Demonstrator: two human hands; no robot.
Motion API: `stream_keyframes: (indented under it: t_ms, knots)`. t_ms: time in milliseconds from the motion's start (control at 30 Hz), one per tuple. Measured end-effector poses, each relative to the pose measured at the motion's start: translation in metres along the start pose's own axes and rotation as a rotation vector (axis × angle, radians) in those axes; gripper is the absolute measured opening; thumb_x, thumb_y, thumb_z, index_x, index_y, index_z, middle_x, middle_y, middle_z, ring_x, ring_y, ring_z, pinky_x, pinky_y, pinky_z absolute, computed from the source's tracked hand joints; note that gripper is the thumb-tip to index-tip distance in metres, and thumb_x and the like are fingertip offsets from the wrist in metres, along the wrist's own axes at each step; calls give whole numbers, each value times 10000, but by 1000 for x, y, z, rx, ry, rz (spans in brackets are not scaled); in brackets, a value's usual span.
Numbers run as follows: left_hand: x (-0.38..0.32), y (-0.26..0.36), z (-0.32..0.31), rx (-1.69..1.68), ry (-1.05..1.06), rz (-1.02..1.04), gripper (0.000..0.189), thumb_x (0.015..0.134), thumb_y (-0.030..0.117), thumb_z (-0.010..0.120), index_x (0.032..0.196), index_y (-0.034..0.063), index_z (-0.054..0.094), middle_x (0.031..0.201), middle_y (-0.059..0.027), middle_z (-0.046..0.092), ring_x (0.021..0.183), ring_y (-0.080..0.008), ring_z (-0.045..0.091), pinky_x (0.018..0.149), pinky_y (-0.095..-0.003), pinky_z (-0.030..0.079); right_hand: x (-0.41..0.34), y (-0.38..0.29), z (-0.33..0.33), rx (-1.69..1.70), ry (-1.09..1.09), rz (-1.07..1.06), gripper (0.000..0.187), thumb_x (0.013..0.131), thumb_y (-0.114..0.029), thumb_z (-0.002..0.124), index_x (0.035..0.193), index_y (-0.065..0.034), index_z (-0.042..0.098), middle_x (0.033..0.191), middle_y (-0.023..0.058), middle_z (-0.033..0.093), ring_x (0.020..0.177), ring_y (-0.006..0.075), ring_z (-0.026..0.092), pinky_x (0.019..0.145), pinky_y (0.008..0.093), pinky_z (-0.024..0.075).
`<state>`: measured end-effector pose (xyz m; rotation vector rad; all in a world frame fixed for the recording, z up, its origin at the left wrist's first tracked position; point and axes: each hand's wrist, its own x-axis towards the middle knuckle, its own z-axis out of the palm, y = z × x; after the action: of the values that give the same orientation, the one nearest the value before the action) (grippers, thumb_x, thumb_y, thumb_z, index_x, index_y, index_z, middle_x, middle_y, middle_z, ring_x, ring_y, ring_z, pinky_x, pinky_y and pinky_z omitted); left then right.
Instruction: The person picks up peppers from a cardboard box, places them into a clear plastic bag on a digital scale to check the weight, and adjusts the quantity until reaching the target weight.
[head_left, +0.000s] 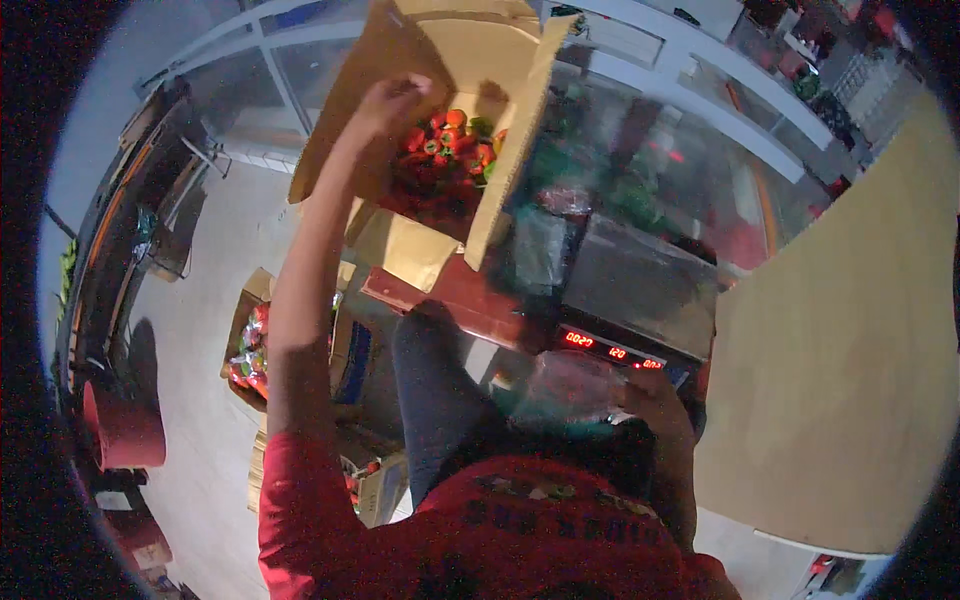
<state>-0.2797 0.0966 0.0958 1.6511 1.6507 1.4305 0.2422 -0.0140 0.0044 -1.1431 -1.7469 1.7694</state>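
Observation:
My left hand (391, 103) is raised over the left side of an open cardboard box (517, 142), its fingers partly curled. Whether anything is between those fingers cannot be made out. Inside the box lie many red peppers (450, 142), some with green patches and stems. Low in front of my body, my right hand (654, 397) grips the edge of a clear plastic bag (574, 386); the bag's contents are unclear. Just beyond that hand, a weighing scale (637, 281) shows lit red digits on its front display (613, 351).
A large cardboard sheet or box side (832, 360) stands close on my right. Left of my leg, a carton (259, 352) on the floor holds bagged red peppers. Clear plastic bags (540, 247) lie beside the scale. A red bin-like object (124, 427) is at far left.

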Motion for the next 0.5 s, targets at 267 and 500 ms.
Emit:
stream_keyframes:
  t_ms: [267,500]
  knots:
    - [107,-121,81,748,-223,-275,491,688,288,708,1110,56,611,965,-169,653,952,-279,624,816,-406,489,2,6,-1,-94,71,27,223,785,-135,614,945,20,628,826,40,621,786,136,586,700,297,473]
    - [90,-237,82,111,-26,-335,426,759,340,612,1162,203,591,1278,-116,515,1197,-304,473,878,-463,464,23,4,-6,-92,-62,131,244,799,-148,599,969,26,619,869,74,625,819,158,590,724,313,474]
